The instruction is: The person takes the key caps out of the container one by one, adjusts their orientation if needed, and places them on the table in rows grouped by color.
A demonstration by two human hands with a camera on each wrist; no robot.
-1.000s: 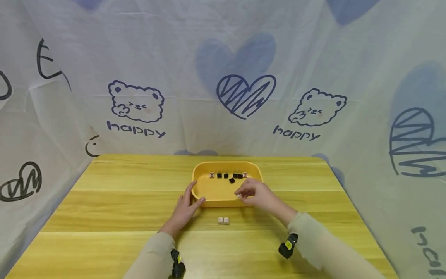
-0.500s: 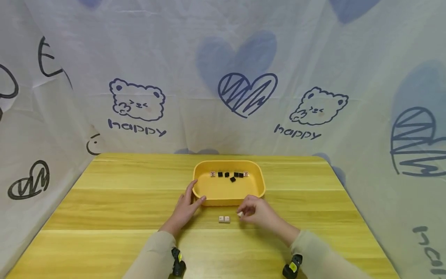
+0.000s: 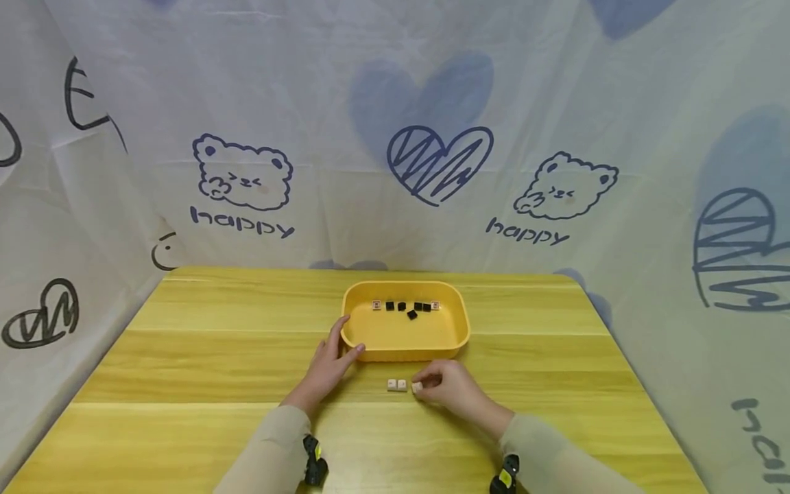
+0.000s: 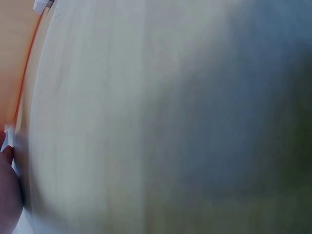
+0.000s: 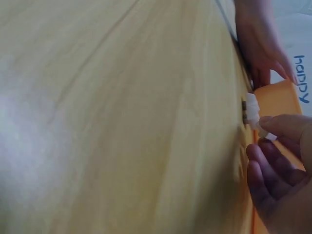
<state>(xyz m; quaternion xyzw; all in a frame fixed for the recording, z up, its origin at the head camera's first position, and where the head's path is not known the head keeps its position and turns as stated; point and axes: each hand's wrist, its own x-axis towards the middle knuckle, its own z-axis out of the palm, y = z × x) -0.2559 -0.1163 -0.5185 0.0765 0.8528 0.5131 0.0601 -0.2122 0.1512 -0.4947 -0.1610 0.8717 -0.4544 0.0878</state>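
Note:
My right hand (image 3: 453, 391) pinches a white keycap (image 3: 417, 387) between thumb and fingertips, low over the table in front of the tray. Just left of it, two white keycaps (image 3: 397, 385) stand side by side on the tabletop. In the right wrist view the pinched keycap (image 5: 267, 135) shows between thumb and index finger, close to the white pair (image 5: 252, 108). My left hand (image 3: 324, 370) rests at the front left corner of the yellow tray (image 3: 404, 355), its thumb on the front rim and its fingers along the left side.
Inside the tray, several small black pieces (image 3: 402, 307) lie along the back. Small white pieces with reddish marks, one at the left (image 3: 376, 305) and one at the right (image 3: 435, 306), flank them. A printed cloth (image 3: 345, 206) hangs behind the wooden table (image 3: 216, 370).
From over the tray's front right, my right hand has come toward me and then left with the pinched keycap, up beside the two on the table. The left hand stays put.

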